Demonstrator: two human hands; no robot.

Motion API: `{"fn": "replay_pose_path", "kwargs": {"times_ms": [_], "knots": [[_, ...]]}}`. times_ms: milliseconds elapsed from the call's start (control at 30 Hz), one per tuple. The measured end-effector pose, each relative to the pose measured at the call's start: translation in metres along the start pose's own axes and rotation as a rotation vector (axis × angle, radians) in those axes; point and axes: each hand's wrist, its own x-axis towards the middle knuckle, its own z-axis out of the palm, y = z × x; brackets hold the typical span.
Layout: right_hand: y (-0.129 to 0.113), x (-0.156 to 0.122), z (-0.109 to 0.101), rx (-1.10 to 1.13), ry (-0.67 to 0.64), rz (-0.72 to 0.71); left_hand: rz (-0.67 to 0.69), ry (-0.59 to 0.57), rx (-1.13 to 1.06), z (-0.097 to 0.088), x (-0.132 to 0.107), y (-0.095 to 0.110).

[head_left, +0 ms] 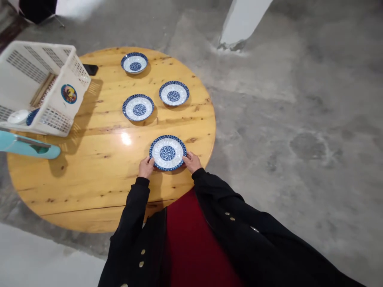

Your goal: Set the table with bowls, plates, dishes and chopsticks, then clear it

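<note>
A blue-and-white patterned plate (167, 153) is at the near right part of the round wooden table (98, 179). My left hand (146, 166) grips its near left rim, thumb on top. On the opposite side, my right hand (192, 162) pinches the near right rim. Whether the plate rests on the wood or is slightly raised, I cannot tell. Farther off lie three similar dishes: one (138, 107) to the left, one (174, 93) straight ahead, and a deeper-looking one (134, 63) near the far edge.
A white plastic basket (56, 107) on the table's left side holds wooden sticks and some dishware. Beside it are a dark phone (90, 69) and a light-blue object (30, 145). Beyond the table, a white pillar (243, 22) meets the grey concrete floor (287, 111).
</note>
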Motion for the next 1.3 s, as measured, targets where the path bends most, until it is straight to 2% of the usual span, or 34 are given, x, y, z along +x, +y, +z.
{"fn": "replay_pose_path", "kwargs": {"times_ms": [100, 167, 367, 667, 900, 1133, 1300], "knots": [[0.002, -0.007, 0.004, 0.005, 0.114, 0.017, 0.004, -0.032, -0.027, -0.001, 0.002, -0.001], [0.001, -0.009, 0.005, 0.047, 0.129, 0.036, 0.005, -0.048, -0.054, -0.001, 0.002, -0.001], [0.000, -0.009, 0.002, 0.242, 0.064, 0.086, -0.001, -0.063, -0.142, 0.001, 0.001, -0.002], [0.004, -0.004, -0.001, 0.353, 0.096, 0.137, -0.033, -0.063, -0.188, 0.002, 0.002, 0.002], [0.010, 0.003, -0.013, 0.435, 0.065, 0.283, -0.081, -0.061, -0.242, 0.005, 0.003, 0.008], [0.018, 0.002, -0.024, 0.542, 0.022, 0.279, -0.076, -0.015, -0.292, 0.011, 0.001, 0.010], [0.020, 0.001, -0.025, 0.482, -0.065, 0.237, -0.058, 0.053, -0.309, 0.011, 0.000, 0.011]]}}
